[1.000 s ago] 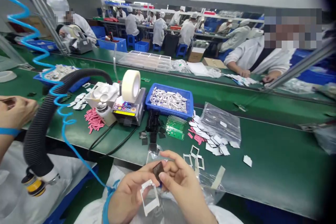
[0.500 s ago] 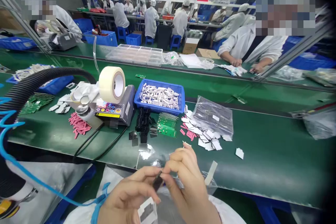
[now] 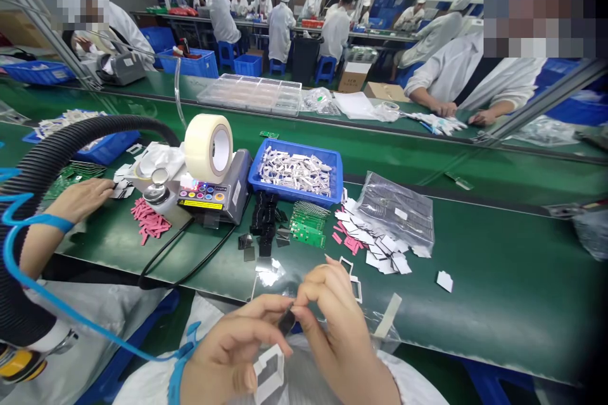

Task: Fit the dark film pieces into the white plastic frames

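Low in the view, my left hand (image 3: 232, 354) and my right hand (image 3: 337, 323) meet in front of my lap. Both pinch a small dark flat piece (image 3: 286, 321) between thumb and fingertips. My left hand also holds a white rectangular frame (image 3: 268, 372) against its lower fingers. On the green belt (image 3: 494, 278) just beyond my hands lie loose white frames (image 3: 351, 275), dark squares (image 3: 247, 248) and a clear film scrap (image 3: 266, 273).
A tape dispenser (image 3: 216, 186) with a large roll, a blue tray of white parts (image 3: 298, 172), green circuit boards (image 3: 308, 224), pink strips (image 3: 151, 221) and a plastic bag (image 3: 396, 210) lie ahead. A neighbour's hand (image 3: 80, 199) rests at left by a black hose (image 3: 57, 152). Other workers sit opposite.
The view swung from left to right and settled. My hands stayed pinched on the dark piece; the white frame slid lower in my left hand. The neighbour's hand dropped onto the belt at left.
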A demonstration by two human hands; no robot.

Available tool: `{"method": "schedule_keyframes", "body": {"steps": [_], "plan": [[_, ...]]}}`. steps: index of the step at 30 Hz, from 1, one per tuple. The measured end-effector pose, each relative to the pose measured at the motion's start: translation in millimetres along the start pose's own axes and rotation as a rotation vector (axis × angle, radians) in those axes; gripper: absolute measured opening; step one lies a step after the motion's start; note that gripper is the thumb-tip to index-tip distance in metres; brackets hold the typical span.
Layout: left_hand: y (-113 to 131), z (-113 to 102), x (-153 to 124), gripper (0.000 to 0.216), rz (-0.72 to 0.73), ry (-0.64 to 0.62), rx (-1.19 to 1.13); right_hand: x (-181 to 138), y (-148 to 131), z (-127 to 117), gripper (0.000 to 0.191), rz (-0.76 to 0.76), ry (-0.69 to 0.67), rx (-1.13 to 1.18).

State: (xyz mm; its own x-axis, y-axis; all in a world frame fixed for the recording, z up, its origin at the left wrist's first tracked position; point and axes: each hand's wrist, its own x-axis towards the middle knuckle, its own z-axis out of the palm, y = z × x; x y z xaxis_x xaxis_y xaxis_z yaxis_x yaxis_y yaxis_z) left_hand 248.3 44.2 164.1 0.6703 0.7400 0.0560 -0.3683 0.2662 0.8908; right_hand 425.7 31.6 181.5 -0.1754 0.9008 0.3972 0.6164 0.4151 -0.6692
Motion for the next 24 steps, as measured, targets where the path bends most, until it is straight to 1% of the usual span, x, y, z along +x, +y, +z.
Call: {"method": "schedule_keyframes", "body": {"steps": [2,4,6,8,9,11,13,15,17,18,19,20,22,23,24], "plan": [[-1.7,-1.9,0.6,0.03,-0.033,0.015,0.015,2.6,-1.2,1.1,0.014,-0.021,-0.022,-0.028],[-6.4,-3.6,2.0,0.033,-0.09,0.087,-0.06,4.2,-5.4,0.0,0.015,-0.042,-0.051,-0.061],[-12.3,-6.7,4.1,0.033,-0.143,0.198,-0.244,3.0,-9.3,-1.4,0.016,-0.02,-0.103,-0.06],[-17.4,-12.3,5.8,0.026,-0.159,0.306,-0.444,-2.1,-6.8,1.7,0.017,0.042,-0.163,-0.034],[-19.1,-15.8,6.1,0.024,-0.157,0.345,-0.522,-5.8,-1.5,6.2,0.017,0.078,-0.193,-0.039],[-20.4,-22.8,5.5,0.026,-0.161,0.395,-0.634,-14.3,17.0,21.7,0.017,0.135,-0.259,-0.164],[-19.1,-27.5,3.7,0.03,-0.182,0.393,-0.713,-20.7,39.9,39.7,0.017,0.168,-0.32,-0.358],[-15.9,-28.1,1.9,0.03,-0.192,0.365,-0.759,-21.0,56.6,49.3,0.018,0.171,-0.354,-0.47],[-11.7,-25.2,1.0,0.03,-0.187,0.335,-0.766,-13.2,58.8,42.5,0.014,0.141,-0.349,-0.427],[-9.5,-23.0,0.9,0.03,-0.181,0.321,-0.752,-6.7,54.2,33.3,0.01,0.109,-0.334,-0.361],[-7.5,-20.6,1.0,0.029,-0.171,0.307,-0.731,0.8,46.7,22.1,0.012,0.061,-0.32,-0.279],[-5.5,-18.1,1.4,0.027,-0.169,0.291,-0.705,8.7,37.7,10.4,0.022,0.001,-0.305,-0.19],[-2.0,-13.6,2.4,0.024,-0.168,0.272,-0.661,22.6,19.5,-7.8,0.046,-0.151,-0.325,-0.118],[-0.4,-11.6,3.0,0.023,-0.174,0.266,-0.646,27.5,12.5,-12.3,0.053,-0.216,-0.339,-0.134],[1.1,-9.8,3.6,0.023,-0.184,0.263,-0.635,30.8,7.6,-13.5,0.053,-0.266,-0.339,-0.167]]}}
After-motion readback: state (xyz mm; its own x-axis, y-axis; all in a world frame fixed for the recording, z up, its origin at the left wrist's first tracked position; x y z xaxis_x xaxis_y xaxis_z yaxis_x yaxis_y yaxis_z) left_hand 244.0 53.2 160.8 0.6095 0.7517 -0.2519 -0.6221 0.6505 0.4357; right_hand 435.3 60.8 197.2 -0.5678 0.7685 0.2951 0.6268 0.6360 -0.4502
